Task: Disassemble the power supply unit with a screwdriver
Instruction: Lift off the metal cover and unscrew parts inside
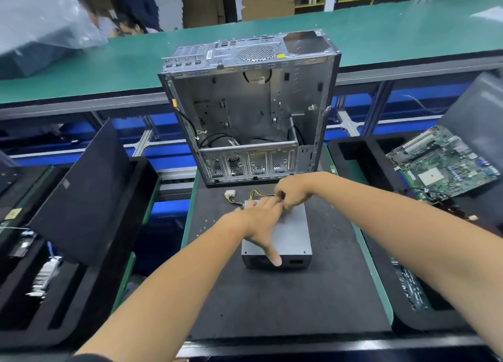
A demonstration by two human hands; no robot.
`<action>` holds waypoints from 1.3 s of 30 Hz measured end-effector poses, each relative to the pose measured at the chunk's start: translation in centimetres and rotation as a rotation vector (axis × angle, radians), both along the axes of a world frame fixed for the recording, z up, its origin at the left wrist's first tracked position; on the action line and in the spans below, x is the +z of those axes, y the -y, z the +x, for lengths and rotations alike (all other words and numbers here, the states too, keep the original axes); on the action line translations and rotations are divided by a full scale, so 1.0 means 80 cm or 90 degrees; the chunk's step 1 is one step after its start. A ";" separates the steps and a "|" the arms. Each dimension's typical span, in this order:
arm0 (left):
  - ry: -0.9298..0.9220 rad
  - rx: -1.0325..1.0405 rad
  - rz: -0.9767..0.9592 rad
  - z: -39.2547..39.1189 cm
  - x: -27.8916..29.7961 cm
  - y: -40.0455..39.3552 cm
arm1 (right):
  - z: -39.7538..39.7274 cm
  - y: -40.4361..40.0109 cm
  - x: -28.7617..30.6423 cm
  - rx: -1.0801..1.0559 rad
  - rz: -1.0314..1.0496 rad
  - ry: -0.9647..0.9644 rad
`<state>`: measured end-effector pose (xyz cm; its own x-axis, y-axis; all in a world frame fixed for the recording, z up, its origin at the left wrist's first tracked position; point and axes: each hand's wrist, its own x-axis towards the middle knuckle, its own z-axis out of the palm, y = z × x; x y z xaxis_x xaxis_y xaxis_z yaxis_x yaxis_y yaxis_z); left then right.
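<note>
The power supply unit [295, 234] is a grey metal box lying flat on the black mat [285, 302]. My left hand [260, 221] rests on its top with fingers spread, and the thumb reaches down over the near face. My right hand [292, 191] is at the unit's far end, its curled fingertips pinching the yellow and black wires [255, 192] where they leave the box. The wires run left to a white connector [228, 194]. No screwdriver is in view.
An empty open computer case [245, 108] stands upright just behind the unit. Small loose screws [202, 225] lie on the mat to the left. A black side panel [81, 198] leans in the left tray, and a green motherboard [443, 163] lies at the right.
</note>
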<state>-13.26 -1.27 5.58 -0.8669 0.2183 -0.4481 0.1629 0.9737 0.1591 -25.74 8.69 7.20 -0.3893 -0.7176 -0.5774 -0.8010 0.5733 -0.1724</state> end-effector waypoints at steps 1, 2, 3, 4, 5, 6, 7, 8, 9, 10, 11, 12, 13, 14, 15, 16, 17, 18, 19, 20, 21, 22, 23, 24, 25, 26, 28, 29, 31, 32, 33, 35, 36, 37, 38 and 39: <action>-0.015 -0.001 0.014 0.005 -0.002 -0.005 | 0.000 0.001 0.003 0.000 0.004 -0.002; -0.025 -0.006 0.020 0.009 -0.004 -0.009 | 0.000 0.001 0.005 -0.003 0.010 -0.003; -0.032 -0.016 0.015 0.013 -0.006 -0.010 | -0.001 0.001 0.007 -0.011 0.010 0.000; -0.040 -0.031 0.004 0.015 -0.007 -0.011 | -0.001 0.001 0.009 -0.024 0.005 0.004; -0.055 -0.050 -0.013 0.017 -0.008 -0.011 | -0.001 0.001 0.010 -0.035 -0.002 0.008; -0.075 -0.072 -0.032 0.018 -0.008 -0.011 | 0.000 0.001 0.011 -0.042 -0.011 0.010; -0.094 -0.094 -0.050 0.018 -0.009 -0.011 | 0.001 0.000 0.012 -0.049 -0.022 0.016; -0.109 -0.115 -0.063 0.018 -0.009 -0.011 | 0.002 0.000 0.011 -0.059 -0.034 0.021; -0.119 -0.130 -0.071 0.018 -0.009 -0.011 | 0.003 0.000 0.009 -0.071 -0.047 0.024; -0.126 -0.141 -0.073 0.018 -0.008 -0.012 | 0.004 0.000 0.007 -0.080 -0.056 0.026; -0.133 -0.150 -0.072 0.018 -0.008 -0.012 | 0.006 0.001 0.005 -0.084 -0.064 0.026; -0.138 -0.156 -0.067 0.018 -0.007 -0.012 | 0.008 0.002 0.004 -0.086 -0.067 0.019; -0.143 -0.160 -0.061 0.018 -0.007 -0.011 | 0.011 0.003 0.003 -0.083 -0.061 0.004; -0.146 -0.160 -0.056 0.018 -0.008 -0.010 | 0.014 0.004 0.002 -0.078 -0.056 -0.019; -0.147 -0.159 -0.052 0.018 -0.008 -0.010 | 0.017 0.005 0.001 -0.070 -0.048 -0.039; -0.145 -0.156 -0.047 0.019 -0.008 -0.010 | 0.020 0.006 0.001 -0.055 -0.041 -0.057; -0.144 -0.153 -0.041 0.019 -0.008 -0.009 | 0.022 0.008 0.000 -0.042 -0.033 -0.074; -0.146 -0.149 -0.035 0.019 -0.008 -0.008 | 0.023 0.009 0.000 -0.035 -0.024 -0.087; -0.148 -0.141 -0.024 0.020 -0.007 -0.007 | 0.023 0.010 -0.002 -0.035 -0.014 -0.094; -0.146 -0.129 -0.011 0.021 -0.005 -0.006 | 0.021 0.011 -0.002 -0.034 -0.010 -0.095; -0.139 -0.114 0.006 0.021 -0.002 -0.004 | 0.019 0.012 -0.001 -0.032 -0.001 -0.097; -0.133 -0.102 0.014 0.021 0.001 -0.002 | 0.019 0.012 -0.001 -0.033 -0.003 -0.096; -0.136 -0.099 0.008 0.020 0.004 -0.002 | 0.017 0.014 -0.001 -0.039 -0.003 -0.093; -0.155 -0.105 -0.006 0.019 0.009 -0.003 | 0.017 0.015 0.000 -0.045 -0.005 -0.090; -0.189 -0.107 -0.012 0.016 0.013 -0.005 | 0.019 0.017 0.000 -0.047 0.003 -0.082; -0.231 -0.088 0.009 0.012 0.021 -0.008 | 0.018 0.020 -0.003 -0.059 0.005 -0.062; -0.289 -0.011 0.108 0.001 0.040 -0.004 | 0.021 0.022 -0.003 -0.110 -0.007 0.024; -0.281 0.010 0.129 -0.005 0.047 0.003 | 0.023 0.019 -0.001 -0.113 -0.006 0.048; -0.213 0.072 0.054 -0.011 0.048 0.020 | 0.019 0.012 0.004 -0.108 -0.023 0.014; -0.189 0.153 0.026 -0.012 0.040 0.033 | 0.014 0.007 0.006 -0.141 -0.064 -0.010; -0.173 0.260 0.038 -0.010 0.028 0.044 | 0.009 0.001 0.006 -0.198 -0.100 -0.024; -0.132 0.523 0.181 -0.001 0.000 0.058 | 0.000 -0.014 0.001 -0.346 -0.180 -0.021; -0.090 0.645 0.278 0.004 -0.014 0.059 | -0.001 -0.022 -0.007 -0.438 -0.220 0.010; -0.032 0.742 0.369 0.010 -0.027 0.057 | 0.001 -0.029 -0.017 -0.520 -0.242 0.052; 0.029 0.804 0.451 0.014 -0.040 0.054 | 0.005 -0.034 -0.028 -0.585 -0.250 0.104; 0.073 0.834 0.520 0.018 -0.053 0.049 | 0.011 -0.039 -0.040 -0.640 -0.248 0.154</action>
<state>-11.85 -5.22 1.36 -0.6108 -0.4303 -0.6646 -0.7552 0.0644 0.6523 -24.88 11.77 3.98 -0.8048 -0.2864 -0.5199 0.0793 0.8162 -0.5724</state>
